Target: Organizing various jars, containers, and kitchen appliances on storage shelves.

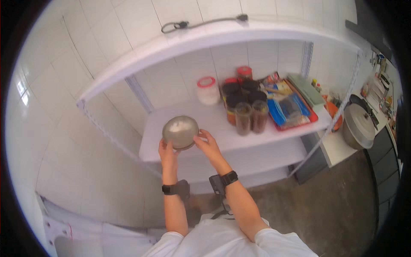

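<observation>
Between my two hands is a round metal bowl (180,131), over the left front part of a white shelf (212,138). My left hand (168,154) grips its near left rim, thumb on the bowl's near side. On the right rim, the fingers and thumb of my right hand (208,146) are closed. Whether the bowl touches the shelf or hangs just above it, I cannot tell. Behind it on the shelf stands a clear jar with a red lid rim (208,91), filled with something white.
Several dark-lidded jars (239,96) stand mid-shelf beside a red tray (298,123) of packets. A green box (306,90) lies along the tray. Shelf posts (340,106) frame both sides. A cable (208,24) rests on the upper shelf. Rightward, a lidded metal pot (358,127) sits on a counter.
</observation>
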Motion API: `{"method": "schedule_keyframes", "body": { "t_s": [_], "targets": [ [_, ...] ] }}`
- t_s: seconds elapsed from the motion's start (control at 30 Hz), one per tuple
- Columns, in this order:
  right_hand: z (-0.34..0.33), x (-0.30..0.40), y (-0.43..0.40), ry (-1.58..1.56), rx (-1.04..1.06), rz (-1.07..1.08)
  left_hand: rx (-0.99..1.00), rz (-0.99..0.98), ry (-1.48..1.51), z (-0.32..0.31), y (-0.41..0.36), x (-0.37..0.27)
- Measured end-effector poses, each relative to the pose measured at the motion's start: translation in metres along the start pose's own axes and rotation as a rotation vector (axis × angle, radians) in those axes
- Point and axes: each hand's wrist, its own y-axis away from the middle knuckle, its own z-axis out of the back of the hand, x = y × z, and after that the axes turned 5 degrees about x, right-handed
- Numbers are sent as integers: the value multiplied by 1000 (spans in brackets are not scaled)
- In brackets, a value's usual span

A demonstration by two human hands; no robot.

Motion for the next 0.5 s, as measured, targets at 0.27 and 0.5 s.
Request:
{"method": "schedule_keyframes", "body": {
  "t_s": [0.27,0.5],
  "targets": [
    [-19,-25,-158,68,-82,-52,17,54,-132,11,-192,35],
    [15,-63,-226,182,-47,-75,148,126,-68,7,-266,88]
  ]
}}
